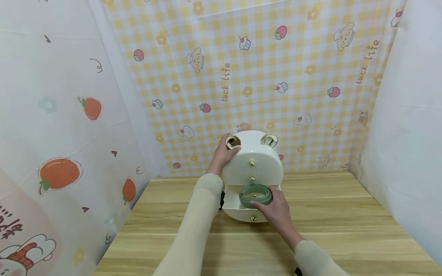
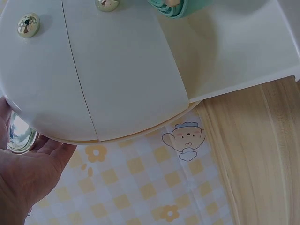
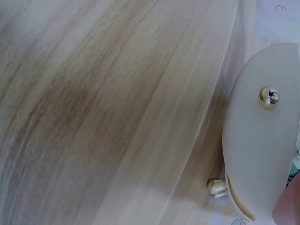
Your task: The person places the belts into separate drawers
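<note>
A white rounded drawer box with gold ear-like rings and gold knobs stands on the table, its bottom drawer pulled out. My left hand grips the box's upper left around the left ring, thumb on the front and fingers behind. In the left wrist view that hand holds the box's edge. My right hand pinches a coiled green belt over the open drawer, thumb at the near side and fingers at the right. The right wrist view shows only a bit of that hand.
The wooden table extends to both sides of the box. A checked yellow cloth hangs close behind it. Printed white cloth walls the left, and plain white cloth the right.
</note>
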`<state>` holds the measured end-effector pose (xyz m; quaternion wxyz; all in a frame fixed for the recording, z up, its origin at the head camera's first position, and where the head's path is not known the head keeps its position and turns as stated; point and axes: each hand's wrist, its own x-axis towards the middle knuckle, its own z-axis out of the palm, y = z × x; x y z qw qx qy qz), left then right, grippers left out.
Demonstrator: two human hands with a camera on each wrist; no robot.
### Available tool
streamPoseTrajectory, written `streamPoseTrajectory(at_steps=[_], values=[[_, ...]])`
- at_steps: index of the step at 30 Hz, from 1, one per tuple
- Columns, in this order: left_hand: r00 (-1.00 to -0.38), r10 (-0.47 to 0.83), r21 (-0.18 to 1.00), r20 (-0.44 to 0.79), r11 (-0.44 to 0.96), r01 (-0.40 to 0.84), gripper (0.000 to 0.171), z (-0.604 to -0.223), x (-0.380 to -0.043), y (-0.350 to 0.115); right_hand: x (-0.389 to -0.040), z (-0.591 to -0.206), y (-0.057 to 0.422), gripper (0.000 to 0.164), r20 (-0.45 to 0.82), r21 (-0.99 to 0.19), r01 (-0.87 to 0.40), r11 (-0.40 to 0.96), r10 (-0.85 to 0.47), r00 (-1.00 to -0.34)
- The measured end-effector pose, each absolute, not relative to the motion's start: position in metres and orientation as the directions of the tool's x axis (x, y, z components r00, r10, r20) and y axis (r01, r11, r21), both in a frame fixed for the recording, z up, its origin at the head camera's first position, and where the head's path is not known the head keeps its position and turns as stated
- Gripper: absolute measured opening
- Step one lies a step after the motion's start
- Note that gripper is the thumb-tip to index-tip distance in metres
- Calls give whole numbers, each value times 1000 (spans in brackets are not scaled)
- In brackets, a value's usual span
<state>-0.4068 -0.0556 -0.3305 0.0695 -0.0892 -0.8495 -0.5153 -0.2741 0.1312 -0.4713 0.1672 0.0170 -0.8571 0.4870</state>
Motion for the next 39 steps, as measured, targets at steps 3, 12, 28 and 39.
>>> streamPoseTrajectory(at_steps=[3, 12, 28, 39], values=[[-974, 82, 862, 212, 454, 226, 71, -331, -407, -56, -275, -472, 130, 85, 295, -823, -184, 537, 127, -947], [-976, 77, 871, 202, 443, 215, 71, -331, -406, -54, -281, -468, 121, 76, 298, -812, -193, 551, 107, -949], [-976, 72, 875, 205, 434, 215, 70, -331, -407, -54, -293, -458, 136, 74, 142, -804, -157, 574, -71, -987], [-971, 80, 860, 224, 453, 235, 70, -332, -409, -54, -287, -456, 134, 77, 148, -771, -144, 620, -46, -988]])
